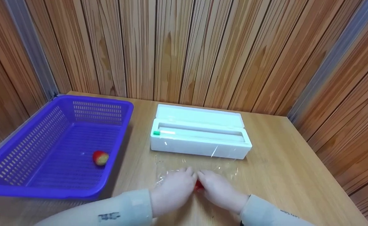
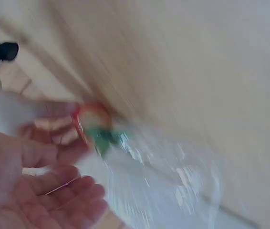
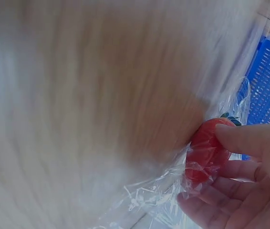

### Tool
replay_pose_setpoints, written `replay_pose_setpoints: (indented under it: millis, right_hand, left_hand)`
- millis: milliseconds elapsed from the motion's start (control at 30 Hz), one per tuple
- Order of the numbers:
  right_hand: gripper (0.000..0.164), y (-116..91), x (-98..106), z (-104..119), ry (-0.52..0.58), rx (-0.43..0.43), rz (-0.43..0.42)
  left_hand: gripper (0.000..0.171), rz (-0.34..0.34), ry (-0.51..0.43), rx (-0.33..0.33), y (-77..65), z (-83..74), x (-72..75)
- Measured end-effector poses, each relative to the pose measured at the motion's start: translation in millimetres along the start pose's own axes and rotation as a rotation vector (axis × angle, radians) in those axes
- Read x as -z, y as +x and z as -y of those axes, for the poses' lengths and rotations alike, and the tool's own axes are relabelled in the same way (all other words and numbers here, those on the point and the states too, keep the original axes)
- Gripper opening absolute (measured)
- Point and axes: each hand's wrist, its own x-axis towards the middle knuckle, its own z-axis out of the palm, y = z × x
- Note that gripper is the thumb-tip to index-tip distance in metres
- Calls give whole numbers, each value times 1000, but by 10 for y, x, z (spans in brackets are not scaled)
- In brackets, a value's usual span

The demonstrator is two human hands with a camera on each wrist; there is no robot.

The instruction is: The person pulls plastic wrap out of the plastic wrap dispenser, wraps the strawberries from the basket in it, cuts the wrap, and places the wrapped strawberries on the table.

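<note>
A red strawberry [image 3: 204, 152] with green leaves lies between my hands, clear plastic film [image 3: 161, 193] partly over it. My right hand [image 1: 220, 190] grips it, thumb on one side and fingers on the other. My left hand [image 1: 174, 188] is beside it; in the left wrist view the left fingers [image 2: 73, 195] are loosely bent, apart from the thumb, with a thin shiny line across them. The film spreads on the table in front of a white box [image 1: 199, 150], whose lid stands open on a white roll [image 1: 202, 134]. The left wrist view is blurred.
A purple plastic basket [image 1: 121, 138] stands on the table [image 1: 274, 175] at the left. Inside it, near the right wall, lies a red and pale yellow fruit [image 1: 100, 158]. Wood-panelled walls [image 1: 202, 50] close off the back and the sides.
</note>
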Motion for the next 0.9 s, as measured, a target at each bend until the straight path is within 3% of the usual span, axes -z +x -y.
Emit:
replay_pose_setpoints:
  millis: [167, 333, 500, 633, 800, 900]
  right_hand:
    - [24, 22, 3, -31, 83, -44, -6]
    - [27, 11, 76, -118, 158, -86, 40]
    - [30, -30, 232, -298, 306, -239, 51]
    - [30, -106, 275, -411, 356, -343, 165]
    - [23, -237, 228, -462, 376, -390, 288]
    - [14, -309, 216, -493, 391, -384, 286]
  left_hand:
    - [25, -77, 105, 45, 100, -113, -145]
    - [20, -132, 60, 43, 152, -139, -220]
    - [23, -127, 2, 61, 191, -166, -196]
    - [27, -114, -24, 81, 210, -175, -188]
    - [23, -84, -15, 84, 224, -163, -179]
    - [24, -73, -23, 79, 226, -157, -170]
